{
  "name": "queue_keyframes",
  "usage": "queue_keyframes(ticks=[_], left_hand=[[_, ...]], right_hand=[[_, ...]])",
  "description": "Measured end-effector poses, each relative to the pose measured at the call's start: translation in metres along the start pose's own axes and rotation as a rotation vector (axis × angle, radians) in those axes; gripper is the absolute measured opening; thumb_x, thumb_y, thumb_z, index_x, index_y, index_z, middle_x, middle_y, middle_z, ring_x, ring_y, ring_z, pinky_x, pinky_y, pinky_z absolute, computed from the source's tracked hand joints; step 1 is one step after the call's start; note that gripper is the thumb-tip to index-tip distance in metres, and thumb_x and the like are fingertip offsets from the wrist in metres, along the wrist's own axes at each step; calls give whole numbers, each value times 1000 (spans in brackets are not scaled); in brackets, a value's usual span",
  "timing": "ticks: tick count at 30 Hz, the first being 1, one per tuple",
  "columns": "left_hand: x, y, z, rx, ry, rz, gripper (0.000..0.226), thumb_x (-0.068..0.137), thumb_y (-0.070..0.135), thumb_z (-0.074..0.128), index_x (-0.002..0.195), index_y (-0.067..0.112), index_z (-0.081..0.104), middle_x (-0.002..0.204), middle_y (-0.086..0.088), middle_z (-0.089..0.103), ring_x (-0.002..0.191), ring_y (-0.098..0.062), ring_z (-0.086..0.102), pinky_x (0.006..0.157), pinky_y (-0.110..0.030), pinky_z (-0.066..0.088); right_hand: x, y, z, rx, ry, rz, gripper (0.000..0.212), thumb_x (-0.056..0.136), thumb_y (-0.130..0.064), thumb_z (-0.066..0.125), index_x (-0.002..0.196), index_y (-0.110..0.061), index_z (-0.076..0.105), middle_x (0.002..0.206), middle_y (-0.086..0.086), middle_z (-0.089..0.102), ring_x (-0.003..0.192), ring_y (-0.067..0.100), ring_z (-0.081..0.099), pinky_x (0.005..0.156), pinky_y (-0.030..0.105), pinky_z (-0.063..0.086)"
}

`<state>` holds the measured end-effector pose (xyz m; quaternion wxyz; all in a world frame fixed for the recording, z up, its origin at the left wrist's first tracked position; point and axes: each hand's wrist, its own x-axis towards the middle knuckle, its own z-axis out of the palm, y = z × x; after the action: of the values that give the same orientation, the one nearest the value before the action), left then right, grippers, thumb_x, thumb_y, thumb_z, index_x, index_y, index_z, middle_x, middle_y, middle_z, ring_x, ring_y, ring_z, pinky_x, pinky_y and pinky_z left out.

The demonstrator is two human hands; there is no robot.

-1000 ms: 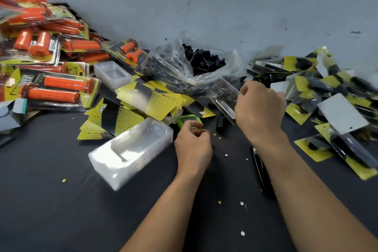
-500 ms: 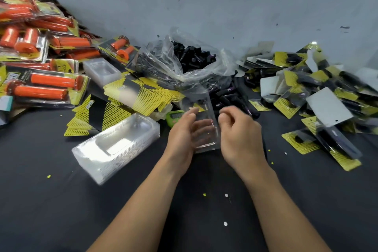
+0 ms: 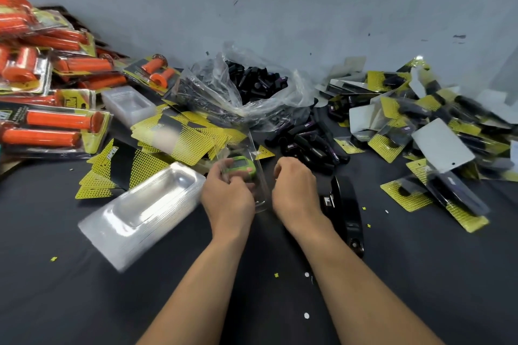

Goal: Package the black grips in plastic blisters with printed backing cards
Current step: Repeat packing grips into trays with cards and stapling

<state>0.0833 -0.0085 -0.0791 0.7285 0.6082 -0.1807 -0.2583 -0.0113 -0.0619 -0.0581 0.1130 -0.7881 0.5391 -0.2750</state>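
One view only, worn on the person's head, looking forward and down along both forearms. It sits close over the left hand (image 3: 227, 196) and right hand (image 3: 297, 190). The dark matte surface (image 3: 56, 302) fills the lower frame, the plain grey wall (image 3: 280, 8) the top.

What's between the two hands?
Head view: a clear blister, held by the left hand, the right hand at its edge; a green gadget shows through it.
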Motion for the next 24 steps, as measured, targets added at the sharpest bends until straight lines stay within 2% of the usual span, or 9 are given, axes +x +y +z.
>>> queue_keyframes(ticks=[2,5,9,11,13,17,19,21,24], left_hand=[[0,-2,0,47,0,0,44,90,-7,43,98,30,64,83,-1,77,60,-20,69,64,-44,61],[0,-4,0,158,-5,41,40,90,-1,47,99,34,63,84,1,76,67,-22,74,71,-51,64],[-4,-3,1,192,-88,51,39,87,-1,49,94,33,66,87,-7,75,71,-30,75,68,-53,64],[-7,-1,0,167,-114,36,41,88,-5,52,99,31,69,80,-6,77,62,-24,75,52,-41,61],[-10,1,-2,155,-134,29,44,88,-7,54,109,28,71,75,-1,77,59,-18,75,46,-28,54],[-16,5,-3,123,-173,17,50,83,-8,54,118,25,71,74,12,75,56,0,68,48,-17,48],[-17,7,-3,46,-246,-17,49,85,-7,55,118,26,70,82,11,77,69,-5,73,54,-20,53],[-17,9,-3,-39,-341,-57,43,85,0,56,115,27,72,91,-5,79,79,-21,77,57,-28,57],[-17,13,-5,-112,-432,-106,44,80,9,56,120,20,69,84,-9,78,67,-22,75,48,-25,52]], right_hand=[[-18,-3,-8,189,200,-13,28,95,3,45,101,-16,64,88,-6,59,84,18,60,69,29,39],[-44,-6,-25,546,494,-17,28,101,-10,40,107,-26,63,84,-16,64,68,9,69,62,24,52],[-52,-1,-27,918,401,182,36,103,-3,38,91,-24,65,81,-12,69,54,16,69,56,45,61],[-52,0,-25,906,336,210,36,104,-5,41,86,-24,65,78,-3,69,47,21,65,53,46,58],[-53,0,-23,875,334,221,34,104,-8,44,84,-24,66,79,0,69,45,22,64,52,41,53],[-53,2,-29,905,417,154,25,104,-14,54,91,-29,69,87,-11,73,63,15,74,61,34,61],[-53,2,-31,844,415,45,17,100,-16,63,94,-30,70,89,-16,73,73,11,75,69,32,61],[-55,0,-31,754,384,-68,15,92,-12,71,94,-27,72,91,-17,74,85,7,74,77,25,58],[-59,-4,-26,652,296,-155,20,86,-3,76,94,-22,76,111,-15,74,103,2,69,87,18,56]])
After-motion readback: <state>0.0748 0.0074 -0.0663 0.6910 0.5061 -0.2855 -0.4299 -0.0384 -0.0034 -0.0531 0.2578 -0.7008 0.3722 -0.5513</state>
